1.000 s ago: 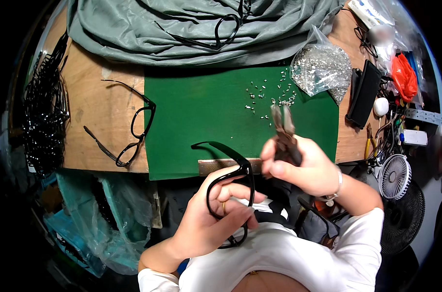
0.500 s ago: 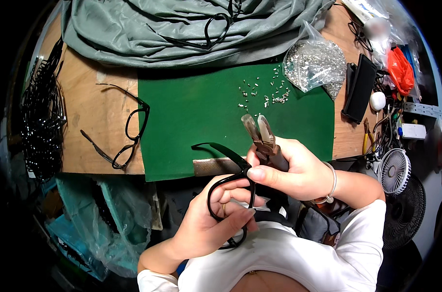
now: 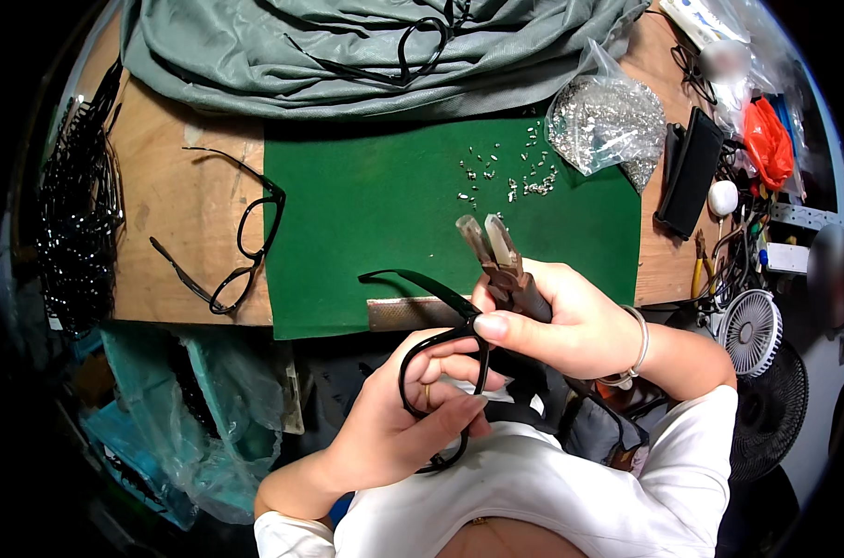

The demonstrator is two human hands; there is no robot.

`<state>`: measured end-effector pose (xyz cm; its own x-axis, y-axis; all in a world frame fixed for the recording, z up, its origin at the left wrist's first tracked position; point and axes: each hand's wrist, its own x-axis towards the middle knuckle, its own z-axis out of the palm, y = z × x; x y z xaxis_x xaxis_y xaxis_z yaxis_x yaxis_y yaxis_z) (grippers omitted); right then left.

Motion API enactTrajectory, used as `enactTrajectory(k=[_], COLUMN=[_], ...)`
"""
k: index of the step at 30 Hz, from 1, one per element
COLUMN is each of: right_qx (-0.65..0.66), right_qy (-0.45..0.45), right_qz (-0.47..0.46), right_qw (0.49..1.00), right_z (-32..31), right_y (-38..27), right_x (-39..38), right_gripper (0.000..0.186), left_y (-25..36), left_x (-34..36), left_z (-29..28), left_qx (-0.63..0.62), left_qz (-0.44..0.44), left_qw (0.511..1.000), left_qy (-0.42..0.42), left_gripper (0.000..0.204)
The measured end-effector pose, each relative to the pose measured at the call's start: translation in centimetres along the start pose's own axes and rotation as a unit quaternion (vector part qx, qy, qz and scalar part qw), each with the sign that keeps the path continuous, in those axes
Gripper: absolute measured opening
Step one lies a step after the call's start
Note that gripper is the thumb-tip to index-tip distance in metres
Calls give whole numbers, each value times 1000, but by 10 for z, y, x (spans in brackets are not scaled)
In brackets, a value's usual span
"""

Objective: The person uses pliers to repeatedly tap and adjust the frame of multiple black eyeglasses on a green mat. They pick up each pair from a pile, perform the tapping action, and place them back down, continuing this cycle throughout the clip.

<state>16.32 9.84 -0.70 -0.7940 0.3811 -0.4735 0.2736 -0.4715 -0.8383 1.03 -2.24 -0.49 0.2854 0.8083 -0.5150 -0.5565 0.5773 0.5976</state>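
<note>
Close to my body, my left hand grips a black glasses frame by its front, fingers curled behind the rim. One temple of this frame sticks out to the upper left over the green mat's near edge. My right hand holds a pair of pliers in its palm, the jaws a little apart, pointing away from me with nothing between them. The thumb and finger of that hand also pinch the frame at its hinge corner. Small silver metal parts lie scattered on the green mat beyond the pliers.
A clear bag of silver parts lies at the mat's far right corner. Another glasses frame rests on the wood at left, beside a heap of black frames. Grey cloth covers the back; a small fan stands at right.
Both hands keep the same grip on the glasses frame. The pliers' jaws have tipped slightly to the left, and the whole view has shifted a little.
</note>
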Motion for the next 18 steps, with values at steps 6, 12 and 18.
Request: enactTrajectory(k=[6, 12, 18], right_qx=[-251, -282, -321], right_qy=[13, -150, -137], right_qz=[-19, 42, 20], right_qw=[968, 947, 937], right_z=[-24, -16, -12], right_y=[-2, -9, -11], right_x=[-18, -15, -10], right_gripper=[29, 29, 27], left_y=[7, 10, 5], left_x=[-7, -9, -7], left_z=[-8, -7, -6], left_qx=[-9, 23, 20], left_qz=[6, 3, 6], left_qw=[1000, 999, 999], left_qy=[3, 43, 37], left_gripper=[43, 41, 40])
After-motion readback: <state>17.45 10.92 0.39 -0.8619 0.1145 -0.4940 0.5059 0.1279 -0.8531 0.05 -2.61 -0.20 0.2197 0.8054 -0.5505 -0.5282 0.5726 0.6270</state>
